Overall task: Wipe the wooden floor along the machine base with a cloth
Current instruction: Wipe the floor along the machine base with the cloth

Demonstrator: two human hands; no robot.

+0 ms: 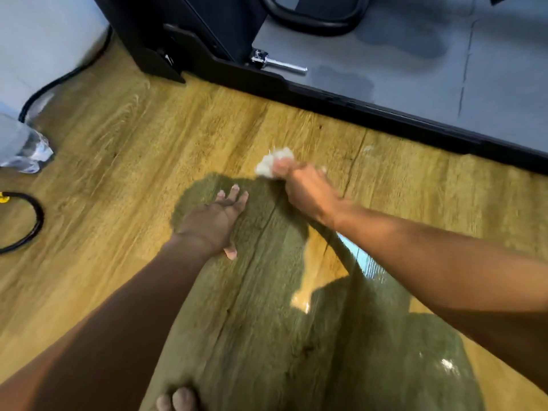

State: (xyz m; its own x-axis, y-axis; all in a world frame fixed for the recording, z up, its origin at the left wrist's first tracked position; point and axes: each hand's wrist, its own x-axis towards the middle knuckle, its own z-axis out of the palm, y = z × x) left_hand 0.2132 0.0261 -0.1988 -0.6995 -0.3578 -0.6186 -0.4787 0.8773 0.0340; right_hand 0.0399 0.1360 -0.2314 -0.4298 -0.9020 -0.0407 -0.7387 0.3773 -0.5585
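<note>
My right hand [305, 188] grips a crumpled white cloth [271, 164] and holds it down on the wooden floor [133, 137], a short way in front of the machine's black base edge [370, 109]. The hand and cloth are blurred. My left hand [218, 219] lies flat on the floor with straight fingers, to the left of and nearer me than the cloth, holding nothing. The base edge runs diagonally from upper left to right, and a grey platform [415, 69] lies behind it.
A chrome pin [278, 64] sticks out at the base's corner. A black cable [59, 78] curves along the left wall, and another loop of cable [32, 226] lies at the left edge. Clear plastic [23, 146] sits at the left. My toes [178, 400] show at the bottom.
</note>
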